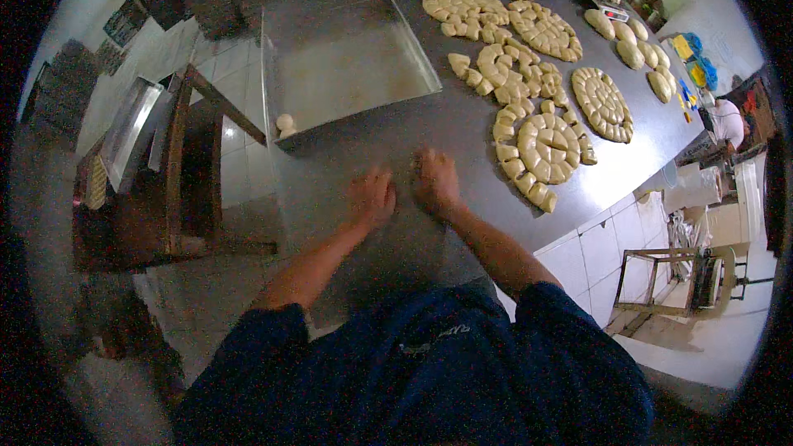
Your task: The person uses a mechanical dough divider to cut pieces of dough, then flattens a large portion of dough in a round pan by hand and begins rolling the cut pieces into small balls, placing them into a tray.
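Both hands are pressing palm-down on the steel table (462, 128) at frame centre. Left hand (371, 196) and right hand (435, 182) are sitting side by side, fingers curled; any dough under the palms is hidden, so can't tell what they're holding. 1 dough ball (285, 123) is lying in the near corner of the metal tray (347, 58), upper left of the hands, apart from both. Cut dough rounds (541, 144) are lying right of the right hand, near but not touching.
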{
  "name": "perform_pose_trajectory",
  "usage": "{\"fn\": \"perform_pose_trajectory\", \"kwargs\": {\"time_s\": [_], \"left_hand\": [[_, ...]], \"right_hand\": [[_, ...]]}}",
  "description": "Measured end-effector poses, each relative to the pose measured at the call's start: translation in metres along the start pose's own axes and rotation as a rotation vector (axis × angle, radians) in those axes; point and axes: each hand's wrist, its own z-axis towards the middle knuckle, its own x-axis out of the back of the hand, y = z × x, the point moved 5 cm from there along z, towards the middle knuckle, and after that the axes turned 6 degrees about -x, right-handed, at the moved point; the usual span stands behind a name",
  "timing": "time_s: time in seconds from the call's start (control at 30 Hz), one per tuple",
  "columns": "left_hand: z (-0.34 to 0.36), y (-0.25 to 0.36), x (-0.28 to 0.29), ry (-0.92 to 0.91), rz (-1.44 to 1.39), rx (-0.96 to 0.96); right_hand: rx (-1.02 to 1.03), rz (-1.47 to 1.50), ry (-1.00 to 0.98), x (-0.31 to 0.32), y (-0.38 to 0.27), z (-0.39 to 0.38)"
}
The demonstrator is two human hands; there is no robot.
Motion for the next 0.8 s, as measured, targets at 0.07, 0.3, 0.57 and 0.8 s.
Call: {"fn": "perform_pose_trajectory", "kwargs": {"time_s": [0.07, 0.3, 0.57, 0.8], "left_hand": [[-0.067, -0.051, -0.029, 0.052, -0.105, -0.061], [-0.03, -0.033, 0.077, 0.314, -0.181, 0.073], [-0.084, -0.102, 0.088, 0.643, -0.42, 0.509], [-0.026, -0.181, 0.082, 0.46, -0.084, 0.791]], "right_hand": [[0.213, -0.001, -0.026, -0.003, -0.004, -0.054], [0.122, -0.036, 0.139, 0.006, 0.012, 0.003], [-0.173, 0.242, -0.113, 0.03, 0.007, -0.072], [-0.123, 0.551, -0.495, -0.051, -0.137, -0.006]]}}
